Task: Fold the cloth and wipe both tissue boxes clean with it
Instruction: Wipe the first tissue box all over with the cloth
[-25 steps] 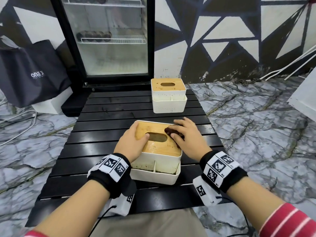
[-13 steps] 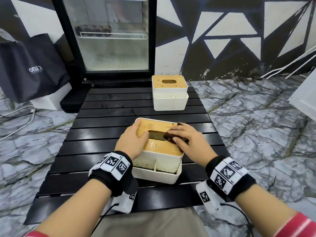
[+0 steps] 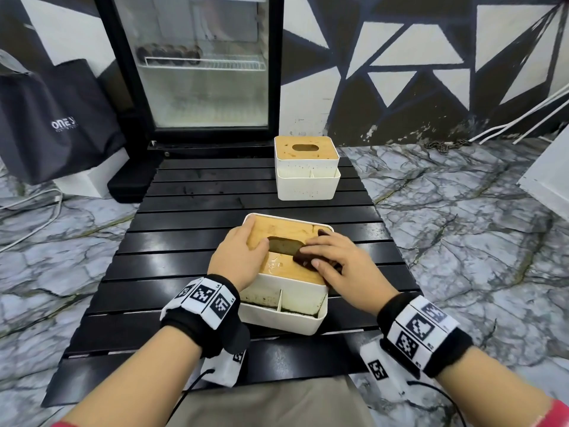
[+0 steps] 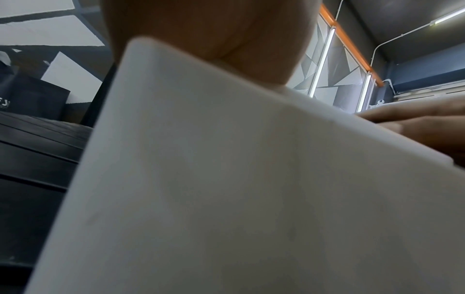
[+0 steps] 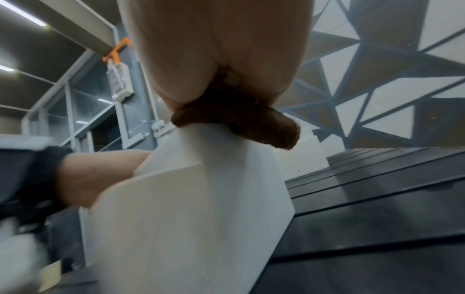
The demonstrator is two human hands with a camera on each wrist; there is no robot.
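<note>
The near tissue box (image 3: 286, 298) is white with a bamboo lid and stands on the black slatted table (image 3: 191, 229). My left hand (image 3: 243, 251) grips its left side, thumb on the lid by the slot. My right hand (image 3: 326, 257) lies flat on a folded dark brown cloth (image 3: 303, 257) and presses it onto the lid's right half. In the right wrist view the cloth (image 5: 239, 119) bulges from under the palm over the box (image 5: 201, 199) edge. The box wall (image 4: 251, 179) fills the left wrist view. The far tissue box (image 3: 306, 167), speckled with dirt, stands at the table's back.
A glass-door fridge (image 3: 200, 66) stands behind the table, with a dark bag (image 3: 58, 118) on the floor to its left. Marble floor (image 3: 462, 226) surrounds the table. White cables (image 3: 27, 208) run along the left. Dirt lines the near box's front compartments (image 3: 277, 300).
My right hand has slid the cloth along the lid's right side toward me, from the far edge to beside the slot. The left hand keeps its hold on the box.
</note>
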